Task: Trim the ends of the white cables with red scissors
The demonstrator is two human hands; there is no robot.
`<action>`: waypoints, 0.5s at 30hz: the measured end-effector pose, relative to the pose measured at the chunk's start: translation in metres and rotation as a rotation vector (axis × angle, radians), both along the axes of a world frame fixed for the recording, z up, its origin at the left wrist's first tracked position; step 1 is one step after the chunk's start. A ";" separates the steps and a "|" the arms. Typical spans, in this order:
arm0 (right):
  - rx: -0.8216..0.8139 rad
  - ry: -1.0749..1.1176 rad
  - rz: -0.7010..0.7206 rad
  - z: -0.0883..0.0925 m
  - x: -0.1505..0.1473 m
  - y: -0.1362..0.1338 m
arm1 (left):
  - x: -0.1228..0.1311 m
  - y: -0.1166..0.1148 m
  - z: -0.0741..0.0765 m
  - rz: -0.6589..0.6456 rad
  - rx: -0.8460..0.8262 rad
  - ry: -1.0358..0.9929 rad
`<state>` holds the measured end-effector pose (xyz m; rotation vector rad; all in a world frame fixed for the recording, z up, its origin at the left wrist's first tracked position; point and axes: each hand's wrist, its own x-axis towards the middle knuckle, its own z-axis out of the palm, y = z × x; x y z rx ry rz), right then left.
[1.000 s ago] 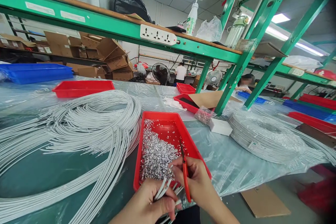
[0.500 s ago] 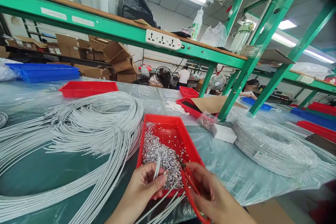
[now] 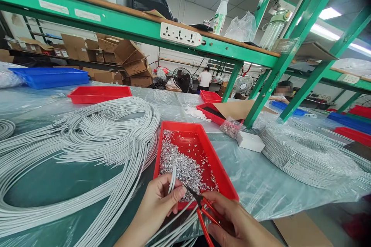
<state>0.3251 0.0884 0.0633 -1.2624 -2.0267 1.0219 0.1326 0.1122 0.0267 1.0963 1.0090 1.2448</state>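
Pinched between the thumb and fingers of my left hand point(image 3: 164, 197) is a white cable point(image 3: 173, 177), its looped part rising above the fingers. My right hand point(image 3: 228, 216) is wrapped round red-handled cutters point(image 3: 203, 210). Their dark tips reach the cable end at my left thumb; whether the blades touch it I cannot tell. Both hands are over the near end of a red tray point(image 3: 216, 154), which holds a heap of small silvery scraps point(image 3: 179, 164). More white cables point(image 3: 182, 225) hang below the hands at the near edge.
A large coil of cut white cables point(image 3: 127, 123) spreads on the left. To the right lie a wrapped cable coil point(image 3: 307, 162), a small white box point(image 3: 249, 141) and a bag of small parts point(image 3: 231, 127). A green shelf frame point(image 3: 130, 27) crosses above the table.
The cutters have swung left, so their tips are now at the cable end by my left thumb. My left hand keeps its pinch, and the view has shifted slightly.
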 end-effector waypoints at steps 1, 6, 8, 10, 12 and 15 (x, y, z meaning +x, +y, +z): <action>-0.006 0.005 0.005 0.001 0.000 0.000 | 0.000 0.000 -0.001 -0.002 0.002 0.005; -0.065 0.104 0.019 -0.001 0.002 0.001 | 0.000 0.000 -0.001 -0.009 0.014 0.021; -0.069 0.114 0.033 -0.002 0.003 0.002 | 0.001 -0.001 0.000 0.012 0.019 0.018; -0.062 0.097 0.046 -0.001 0.004 0.002 | 0.001 -0.002 0.001 0.025 0.024 0.022; -0.047 0.059 0.054 -0.001 0.006 0.003 | 0.001 -0.002 0.001 0.012 0.025 0.024; -0.042 -0.048 0.079 0.000 0.012 0.005 | 0.000 -0.001 -0.001 -0.007 0.029 0.010</action>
